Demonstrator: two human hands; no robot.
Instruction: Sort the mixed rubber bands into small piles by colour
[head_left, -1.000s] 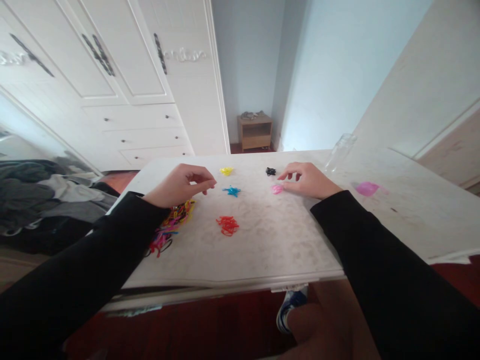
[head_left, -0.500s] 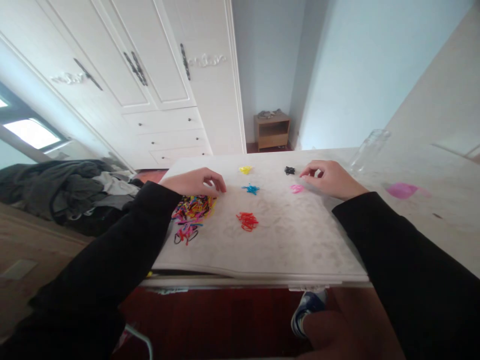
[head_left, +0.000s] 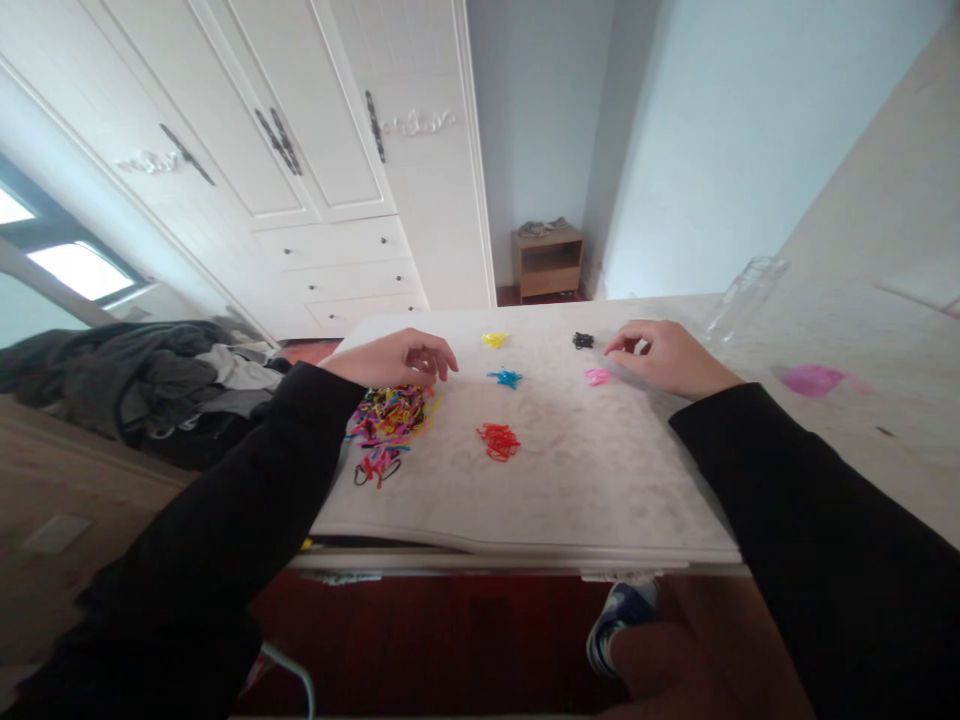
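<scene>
Over the far end of a mixed pile of small coloured rubber bands (head_left: 390, 418) hangs my left hand (head_left: 416, 358), palm down. Its bent fingers are apart and nothing shows in them. My right hand (head_left: 664, 358) rests at the right, its thumb and fingertips drawn together; whatever they hold, if anything, is too small to make out. Just left of those fingertips sits a black bunch of rubber bands (head_left: 583, 341), and nearer me a pink bunch (head_left: 597, 377). Yellow (head_left: 494, 341), blue (head_left: 506, 378) and red (head_left: 499, 442) bunches lie separately between my hands.
The white table (head_left: 555, 490) carries a clear glass jar (head_left: 746, 300) lying tilted at the far right. Beside my right forearm is a pink translucent piece (head_left: 814, 380). Dark clothes (head_left: 165, 390) are heaped left of the table. A wooden nightstand (head_left: 549, 262) stands beyond it.
My left hand has lifted slightly off the mixed pile, its fingers spreading a little. My right hand keeps nearly the same place beside the black bunch. The whole view has shifted slightly.
</scene>
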